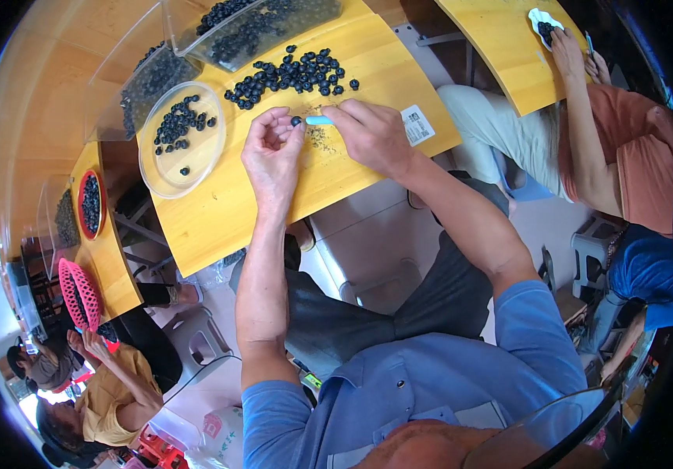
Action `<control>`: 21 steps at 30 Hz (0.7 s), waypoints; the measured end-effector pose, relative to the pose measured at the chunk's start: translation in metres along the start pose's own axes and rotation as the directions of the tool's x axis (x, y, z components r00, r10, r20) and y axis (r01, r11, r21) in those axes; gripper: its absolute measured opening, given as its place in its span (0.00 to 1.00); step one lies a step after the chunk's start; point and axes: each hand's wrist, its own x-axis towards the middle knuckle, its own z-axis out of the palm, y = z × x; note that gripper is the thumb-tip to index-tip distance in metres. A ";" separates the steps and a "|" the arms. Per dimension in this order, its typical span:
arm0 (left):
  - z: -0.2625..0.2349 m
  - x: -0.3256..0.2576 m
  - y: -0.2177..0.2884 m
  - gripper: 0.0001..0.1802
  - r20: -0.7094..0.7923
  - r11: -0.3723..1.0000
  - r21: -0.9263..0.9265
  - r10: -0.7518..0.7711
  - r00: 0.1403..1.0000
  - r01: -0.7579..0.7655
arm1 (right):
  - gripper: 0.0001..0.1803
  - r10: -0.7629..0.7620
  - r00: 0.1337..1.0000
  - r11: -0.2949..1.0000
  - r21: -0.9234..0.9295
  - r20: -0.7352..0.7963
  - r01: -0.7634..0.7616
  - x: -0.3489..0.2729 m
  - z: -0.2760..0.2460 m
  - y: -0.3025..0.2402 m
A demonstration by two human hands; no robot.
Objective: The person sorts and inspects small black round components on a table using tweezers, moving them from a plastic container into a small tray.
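One small blue-black ball [296,121], likely light, slippery, best side-held: left hand [274,152] pinching it, right hand [373,134] clasped round slim turquoise tool [319,120].

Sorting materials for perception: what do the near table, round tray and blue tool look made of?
Table: wood or laminate, satin; grain-like streaks. Round tray: likely clear plastic, glossy; table shows through. Blue tool: probably plastic, finish unclear; uniform colour.

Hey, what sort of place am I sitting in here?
Likely a small workshop for handwork: clear bins and heaps of small dark round pieces on a yellow table, with other people seated at neighbouring tables.
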 end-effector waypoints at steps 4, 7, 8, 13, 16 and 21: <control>0.000 0.000 0.000 0.17 0.017 1.000 0.027 0.000 1.000 0.000 | 0.14 0.004 1.000 1.000 -0.006 0.008 -0.004 0.000 0.000 0.000; 0.000 0.000 0.001 0.18 0.019 0.998 0.053 -0.025 1.000 0.024 | 0.14 0.005 1.000 1.000 -0.008 0.014 -0.004 0.001 -0.001 -0.001; 0.000 0.000 0.001 0.19 0.016 0.997 0.060 -0.041 0.999 0.040 | 0.14 0.005 1.000 1.000 -0.008 0.014 -0.004 0.001 0.000 -0.001; 0.000 -0.003 0.002 0.19 0.017 0.999 -0.030 0.023 1.000 -0.022 | 0.12 0.095 0.992 0.996 -0.004 0.079 -0.095 -0.001 0.006 0.003; -0.010 -0.001 0.002 0.17 -0.033 0.994 0.022 0.106 0.994 -0.106 | 0.12 0.109 0.989 0.994 -0.029 0.100 -0.106 0.001 0.007 0.001; -0.077 0.033 -0.004 0.06 -0.229 0.810 0.502 0.462 0.857 -0.302 | 0.12 0.120 0.989 0.993 -0.012 0.082 -0.120 -0.002 0.005 0.005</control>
